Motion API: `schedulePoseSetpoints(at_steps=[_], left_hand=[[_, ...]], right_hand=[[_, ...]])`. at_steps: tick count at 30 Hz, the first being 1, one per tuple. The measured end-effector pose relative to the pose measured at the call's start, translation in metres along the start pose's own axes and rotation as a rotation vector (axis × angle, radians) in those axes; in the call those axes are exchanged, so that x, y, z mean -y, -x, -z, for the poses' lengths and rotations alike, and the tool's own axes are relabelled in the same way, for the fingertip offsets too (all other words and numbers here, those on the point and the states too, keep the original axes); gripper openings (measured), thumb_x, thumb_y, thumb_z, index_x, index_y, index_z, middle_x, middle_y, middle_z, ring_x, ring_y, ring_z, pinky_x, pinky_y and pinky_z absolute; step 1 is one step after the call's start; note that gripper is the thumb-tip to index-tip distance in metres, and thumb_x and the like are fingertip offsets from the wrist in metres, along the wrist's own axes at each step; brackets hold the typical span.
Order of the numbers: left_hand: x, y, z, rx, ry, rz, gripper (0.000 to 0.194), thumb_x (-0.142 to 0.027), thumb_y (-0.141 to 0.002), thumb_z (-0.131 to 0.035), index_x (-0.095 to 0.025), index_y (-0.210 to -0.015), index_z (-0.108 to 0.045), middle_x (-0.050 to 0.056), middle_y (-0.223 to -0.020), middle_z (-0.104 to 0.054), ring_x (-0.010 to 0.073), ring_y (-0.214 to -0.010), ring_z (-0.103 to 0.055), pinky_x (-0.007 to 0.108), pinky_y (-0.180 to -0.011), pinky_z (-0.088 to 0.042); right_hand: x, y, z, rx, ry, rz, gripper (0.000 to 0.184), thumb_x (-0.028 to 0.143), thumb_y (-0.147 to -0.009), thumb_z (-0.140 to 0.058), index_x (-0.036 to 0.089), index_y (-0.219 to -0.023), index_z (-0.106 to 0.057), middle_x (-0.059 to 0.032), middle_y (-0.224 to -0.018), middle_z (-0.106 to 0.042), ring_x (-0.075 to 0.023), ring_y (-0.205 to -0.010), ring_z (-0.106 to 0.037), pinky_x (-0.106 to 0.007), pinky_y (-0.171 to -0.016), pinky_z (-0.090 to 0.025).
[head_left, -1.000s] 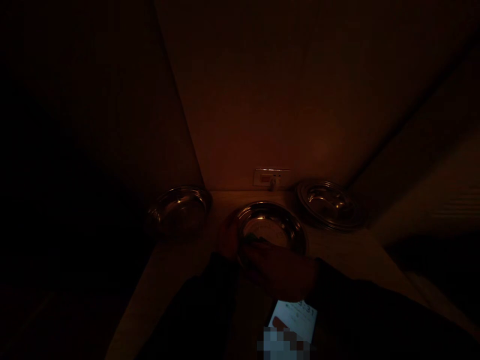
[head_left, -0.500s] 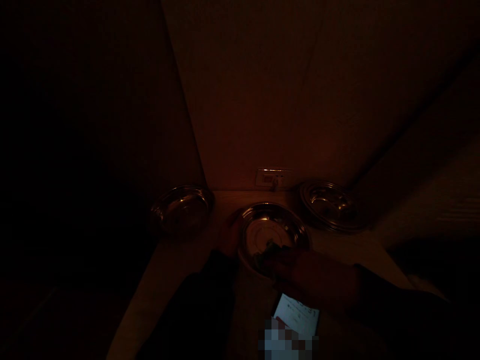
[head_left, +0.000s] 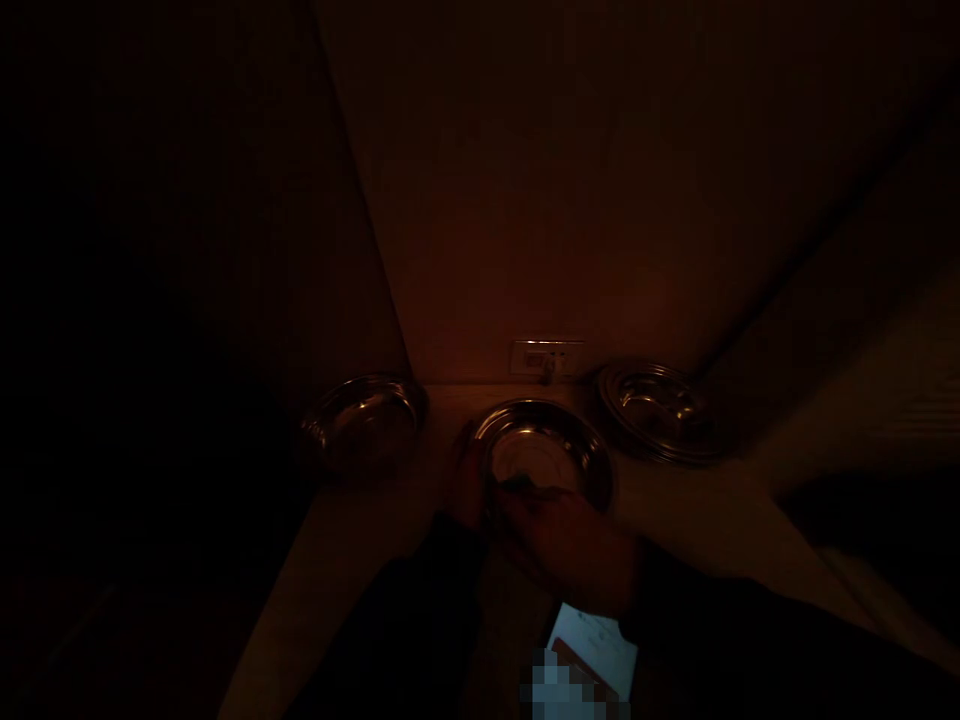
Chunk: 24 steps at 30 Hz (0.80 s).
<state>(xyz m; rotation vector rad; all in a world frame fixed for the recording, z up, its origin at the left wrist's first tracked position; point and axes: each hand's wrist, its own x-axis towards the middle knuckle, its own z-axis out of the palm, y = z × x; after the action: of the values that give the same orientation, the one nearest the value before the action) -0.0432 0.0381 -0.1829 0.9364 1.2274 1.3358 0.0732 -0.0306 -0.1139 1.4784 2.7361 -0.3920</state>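
The scene is very dark. A round metal plate (head_left: pixel 551 440) sits in the middle of a light counter (head_left: pixel 352 530). My left hand (head_left: pixel 469 485) grips the plate's left rim. My right hand (head_left: pixel 559 530) lies over the plate's near side, fingers curled on something dark that I cannot make out, pressed against the inside of the plate. Dark sleeves cover both forearms.
A second metal plate (head_left: pixel 364 425) stands at the left by the wall corner, a third (head_left: pixel 660 405) at the right. A wall socket (head_left: pixel 546 355) with a plug sits behind the middle plate. A lit phone screen (head_left: pixel 596 650) lies near the bottom edge.
My right hand has slid left and inward across the middle plate, back over its near-left part. My left hand stays on the rim. The other plates have not moved.
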Motion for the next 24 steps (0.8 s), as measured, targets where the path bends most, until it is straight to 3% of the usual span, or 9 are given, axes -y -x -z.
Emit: schedulePoseSetpoints(at_steps=[5, 10, 16, 21, 24], left_hand=[[-0.008, -0.003, 0.003, -0.017, -0.021, 0.016, 0.03, -0.029, -0.085, -0.048, -0.018, -0.104, -0.068, 0.008, -0.123, -0.066, 0.0233, -0.12, -0.057, 0.034, -0.105, -0.039], [-0.012, -0.004, 0.002, -0.028, 0.039, 0.048, 0.03, -0.022, -0.083, -0.049, -0.014, -0.106, -0.068, 0.011, -0.126, -0.064, 0.022, -0.119, -0.058, 0.032, -0.104, -0.041], [-0.019, -0.003, 0.0, -0.038, 0.07, 0.118, 0.032, -0.023, -0.08, -0.053, -0.012, -0.106, -0.067, 0.013, -0.118, -0.069, 0.0252, -0.109, -0.064, 0.037, -0.097, -0.047], [-0.012, -0.003, 0.001, -0.031, 0.039, 0.053, 0.031, -0.022, -0.082, -0.05, -0.013, -0.106, -0.067, 0.013, -0.122, -0.067, 0.024, -0.115, -0.061, 0.036, -0.102, -0.043], [-0.011, -0.005, 0.002, -0.022, 0.021, 0.045, 0.029, -0.019, -0.083, -0.049, -0.012, -0.104, -0.068, 0.013, -0.123, -0.066, 0.0228, -0.115, -0.061, 0.034, -0.102, -0.043]], right_hand=[[0.001, -0.002, -0.002, -0.014, -0.108, 0.055, 0.034, 0.027, -0.097, -0.038, 0.011, -0.123, -0.053, -0.0156, -0.114, -0.067, -0.0246, -0.104, -0.063, -0.037, -0.093, -0.046], [-0.018, 0.015, 0.009, 0.051, -0.109, 0.129, 0.037, 0.029, -0.095, -0.041, 0.016, -0.128, -0.053, -0.0156, -0.12, -0.064, -0.0268, -0.106, -0.062, -0.041, -0.091, -0.047], [-0.04, 0.029, 0.022, 0.191, -0.076, 0.189, 0.041, 0.029, -0.093, -0.044, 0.016, -0.131, -0.054, -0.0152, -0.121, -0.064, -0.0292, -0.107, -0.061, -0.045, -0.091, -0.048], [-0.023, 0.015, 0.01, 0.081, -0.162, 0.18, 0.042, 0.029, -0.095, -0.042, 0.014, -0.133, -0.05, -0.0164, -0.131, -0.057, -0.0281, -0.121, -0.052, -0.045, -0.101, -0.042], [-0.007, 0.002, 0.008, 0.078, -0.17, 0.108, 0.038, 0.03, -0.095, -0.042, 0.011, -0.127, -0.053, -0.0173, -0.123, -0.061, -0.0285, -0.115, -0.055, -0.046, -0.098, -0.043]])
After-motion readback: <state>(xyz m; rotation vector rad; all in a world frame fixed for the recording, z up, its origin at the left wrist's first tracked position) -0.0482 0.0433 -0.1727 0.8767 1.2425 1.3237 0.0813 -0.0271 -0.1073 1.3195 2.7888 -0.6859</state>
